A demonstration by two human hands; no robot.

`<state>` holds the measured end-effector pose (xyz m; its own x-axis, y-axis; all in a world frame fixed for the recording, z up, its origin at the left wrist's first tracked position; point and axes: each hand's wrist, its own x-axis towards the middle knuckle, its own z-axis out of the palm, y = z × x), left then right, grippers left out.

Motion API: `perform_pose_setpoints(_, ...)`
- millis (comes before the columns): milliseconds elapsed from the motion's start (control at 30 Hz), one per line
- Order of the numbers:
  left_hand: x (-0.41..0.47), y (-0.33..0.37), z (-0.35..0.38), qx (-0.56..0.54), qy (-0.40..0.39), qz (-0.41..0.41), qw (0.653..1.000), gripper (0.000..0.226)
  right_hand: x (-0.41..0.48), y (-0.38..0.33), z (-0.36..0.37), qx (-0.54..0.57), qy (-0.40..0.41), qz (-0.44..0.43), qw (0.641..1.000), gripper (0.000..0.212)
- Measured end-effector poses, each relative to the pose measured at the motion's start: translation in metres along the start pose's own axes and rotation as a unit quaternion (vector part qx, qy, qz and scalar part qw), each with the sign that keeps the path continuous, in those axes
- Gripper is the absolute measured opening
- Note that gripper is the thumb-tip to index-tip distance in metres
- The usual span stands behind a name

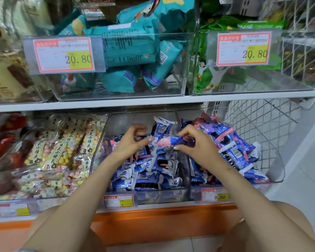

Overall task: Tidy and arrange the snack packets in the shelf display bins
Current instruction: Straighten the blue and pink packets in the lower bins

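A pink and blue snack packet [168,141] is held level over the middle clear bin [149,196] on the lower shelf. My right hand [198,148] pinches its right end between thumb and fingers. My left hand [133,140] pinches its left end with thumb and fingertip, the other fingers curled above. The middle bin is filled with blue and white packets [149,171]. The bin to its right [275,160] holds a heap of blue, pink and purple packets [233,142].
Left bin holds clear bags of pastel balls [62,150]. The upper shelf [153,100] carries bins of teal packets [131,48] and green packets [216,75], each with a 20.80 price tag. A white wire rack [262,120] stands at right. My knees are low in view.
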<state>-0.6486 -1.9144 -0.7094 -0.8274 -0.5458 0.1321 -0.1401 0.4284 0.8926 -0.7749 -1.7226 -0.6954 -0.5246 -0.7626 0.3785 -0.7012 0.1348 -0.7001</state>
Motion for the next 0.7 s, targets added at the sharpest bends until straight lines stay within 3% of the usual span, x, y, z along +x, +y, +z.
perform_pose_setpoints(33,0.004,-0.010,-0.001,0.119,0.017,0.015,0.993,0.061,-0.001,0.001,-0.002,0.007,0.013,0.012,1.000,0.025)
perform_pose_setpoints(100,0.008,-0.030,-0.001,0.321,-0.001,0.037,0.946,0.069,-0.002,0.001,-0.005,0.028,0.035,0.036,0.998,0.027)
perform_pose_setpoints(200,0.011,-0.050,0.004,0.444,-0.053,0.025,0.894,0.082,-0.005,0.001,-0.010,0.071,0.045,0.070,0.994,0.026)
perform_pose_setpoints(300,0.014,-0.054,0.008,0.450,-0.041,0.007,0.892,0.082,-0.006,0.004,-0.011,0.088,0.039,0.079,0.992,0.033)
perform_pose_setpoints(400,0.012,-0.047,0.009,0.464,-0.013,0.032,0.885,0.079,-0.005,0.006,-0.009,0.086,0.050,0.086,0.991,0.021)
perform_pose_setpoints(567,-0.006,0.001,0.016,0.227,0.083,0.162,0.957,0.065,0.001,0.003,-0.006,0.100,0.082,0.101,0.986,0.022)
perform_pose_setpoints(700,-0.018,0.024,0.026,0.149,0.085,0.243,0.955,0.061,0.003,-0.010,0.000,0.170,0.051,0.105,0.978,0.011)
